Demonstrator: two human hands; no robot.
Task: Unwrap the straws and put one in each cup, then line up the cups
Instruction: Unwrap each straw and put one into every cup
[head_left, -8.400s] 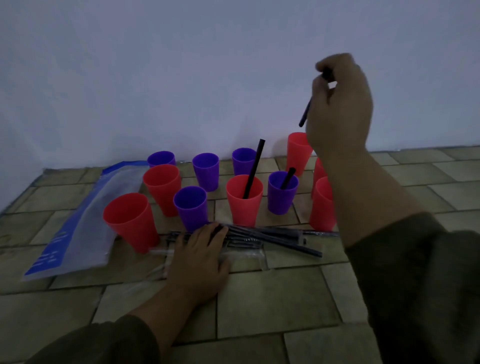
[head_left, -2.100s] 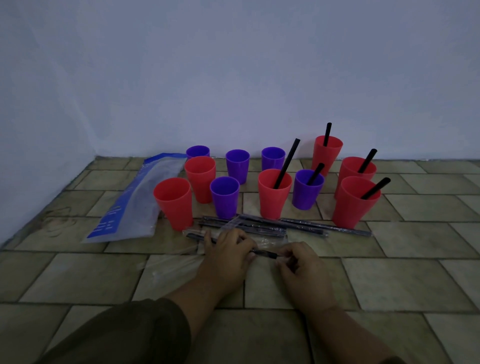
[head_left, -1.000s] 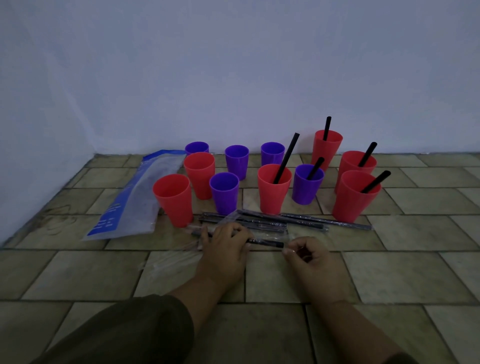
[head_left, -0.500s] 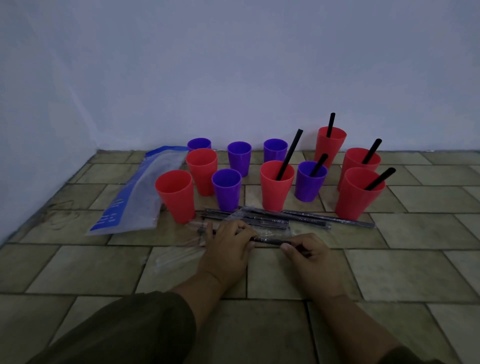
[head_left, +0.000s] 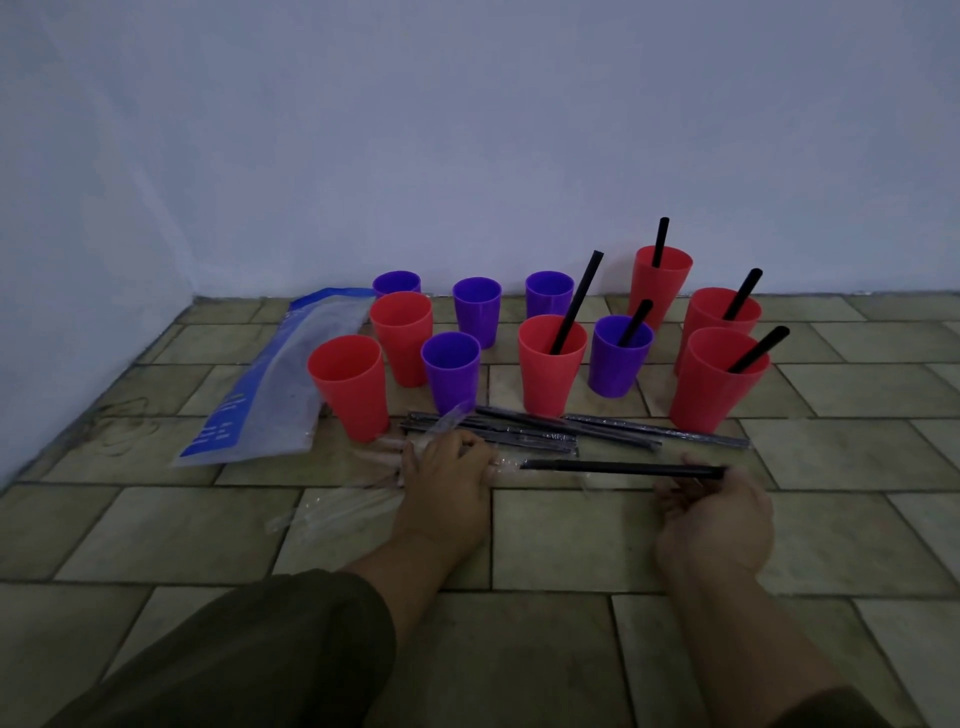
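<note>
Eleven in all, upright on the tiled floor (head_left: 571, 540) near the wall (head_left: 467, 156) — six red cups (head_left: 347, 395) and five purple cups (head_left: 450, 374). Five black straws (head_left: 577, 304) standing in cups: four in red, one in purple, all toward the right. Six cups without one: two red, four purple. Just in front of the cups, a loose heap of wrapped straws (head_left: 519, 432) flat on the floor, overlapping too much for a sure count. Nearer, one bare straw (head_left: 623, 469), lying level just above the floor and pinched at its right end by the right grip (head_left: 714, 514), fingers curled round it. Left grip (head_left: 447, 483) low on the floor, knuckles up, closed on a clear wrapper (head_left: 504, 461) at the straw's left end — cannot tell whether the tip is inside the sleeve of plastic. A few empty wrappers (head_left: 332, 512) left of the left wrist. One blue-and-clear plastic bag (head_left: 270, 400) flat beside the leftmost red cup. One dark sleeve (head_left: 234, 660) on the left forearm.
</note>
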